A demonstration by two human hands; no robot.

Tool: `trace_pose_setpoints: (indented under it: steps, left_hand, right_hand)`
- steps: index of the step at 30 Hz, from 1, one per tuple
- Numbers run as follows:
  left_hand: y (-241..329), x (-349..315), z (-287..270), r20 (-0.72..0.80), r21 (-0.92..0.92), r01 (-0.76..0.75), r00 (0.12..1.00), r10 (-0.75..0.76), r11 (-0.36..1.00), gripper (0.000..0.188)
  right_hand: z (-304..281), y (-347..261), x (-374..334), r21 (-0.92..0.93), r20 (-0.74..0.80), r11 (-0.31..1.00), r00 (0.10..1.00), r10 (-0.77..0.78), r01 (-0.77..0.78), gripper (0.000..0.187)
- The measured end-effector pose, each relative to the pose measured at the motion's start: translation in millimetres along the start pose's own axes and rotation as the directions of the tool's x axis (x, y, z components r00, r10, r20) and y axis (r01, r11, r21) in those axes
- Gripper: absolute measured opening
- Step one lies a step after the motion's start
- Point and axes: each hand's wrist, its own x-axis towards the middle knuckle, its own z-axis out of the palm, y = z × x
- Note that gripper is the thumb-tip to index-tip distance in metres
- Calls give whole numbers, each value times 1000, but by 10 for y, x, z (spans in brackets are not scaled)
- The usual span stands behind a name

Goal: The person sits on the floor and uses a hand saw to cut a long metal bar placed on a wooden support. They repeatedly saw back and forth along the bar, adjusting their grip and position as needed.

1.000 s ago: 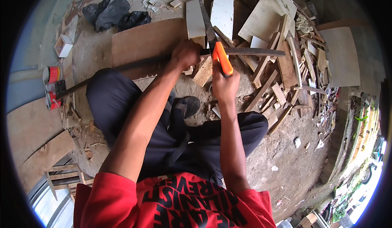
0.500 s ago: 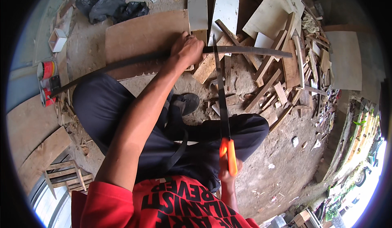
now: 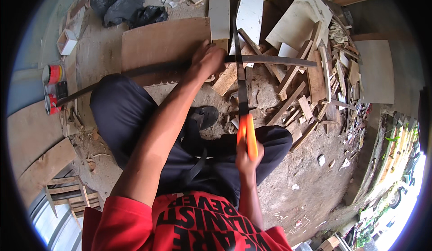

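My left hand (image 3: 209, 60) is closed round a long, dark, narrow wooden strip (image 3: 274, 60) that runs crosswise in front of me. The strip's left part reaches past my left knee. In my right hand (image 3: 249, 157) is a handsaw (image 3: 243, 91), gripped by its orange handle. Its dark blade points away from me and crosses the strip just right of my left hand. Whether the teeth have cut into the wood cannot be made out. Beneath the strip and my left hand lies a brown wooden panel (image 3: 166, 39).
Scrap wood (image 3: 310, 71) is heaped at the right, under the strip's right end. White boards (image 3: 249, 17) lean at the far middle. A black plastic bag (image 3: 123, 9) lies far left, red cans (image 3: 54, 89) at the left. My foot (image 3: 208, 117) rests below the strip.
My right hand has pushed the saw forward, away from me, so its handle is now nearer the strip. My left hand keeps its hold on the strip.
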Motion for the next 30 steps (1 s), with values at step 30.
trace_pose_setpoints:
  steps: [30]
  left_hand:
    - [107, 18, -283, 103, -73, 67, 993, -59, 995, 25]
  right_hand:
    - [-624, 293, -793, -160, 13, 974, 987, -160, 160, 21]
